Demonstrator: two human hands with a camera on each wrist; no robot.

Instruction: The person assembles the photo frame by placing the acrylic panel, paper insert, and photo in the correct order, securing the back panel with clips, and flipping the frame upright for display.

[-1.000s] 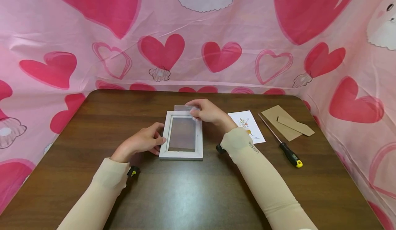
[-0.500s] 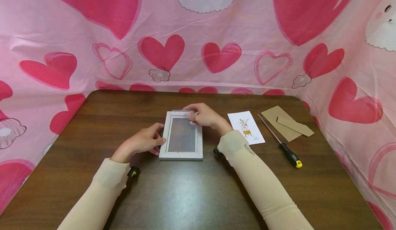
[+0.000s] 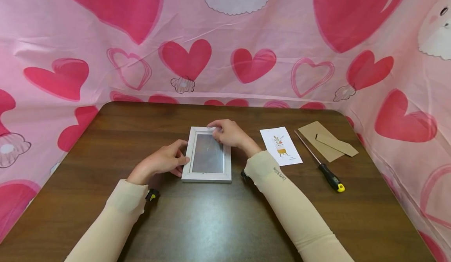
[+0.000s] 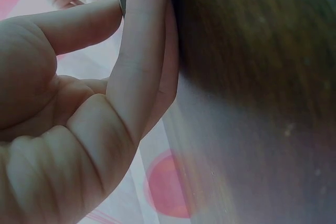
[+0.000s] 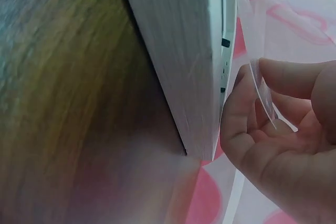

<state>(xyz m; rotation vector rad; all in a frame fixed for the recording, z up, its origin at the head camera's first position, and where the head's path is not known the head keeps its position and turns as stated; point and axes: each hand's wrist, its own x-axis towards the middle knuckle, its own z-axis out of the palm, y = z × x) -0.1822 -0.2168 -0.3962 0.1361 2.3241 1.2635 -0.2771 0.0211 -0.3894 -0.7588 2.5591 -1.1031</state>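
Left hand braces the frame, right hand pinches the clear sheet

The left hand (image 3: 165, 159) grips the side of the white frame (image 3: 206, 177) between thumb and curled fingers, seemingly to stop it sliding. The frame lies flat on the surface (image 3: 141, 129), between both hands. Over its window is a clear sheet (image 3: 208, 156), pinched near its edge between thumb and fingers of the right hand (image 3: 230, 132), perhaps to keep prints off the middle. Right of that hand lies a printed card (image 3: 281, 146), picture up; farther right come a screwdriver (image 3: 330, 177), then a brown board (image 3: 310, 131) with a strip (image 3: 337, 144) on it, presumably set aside to give the hands room
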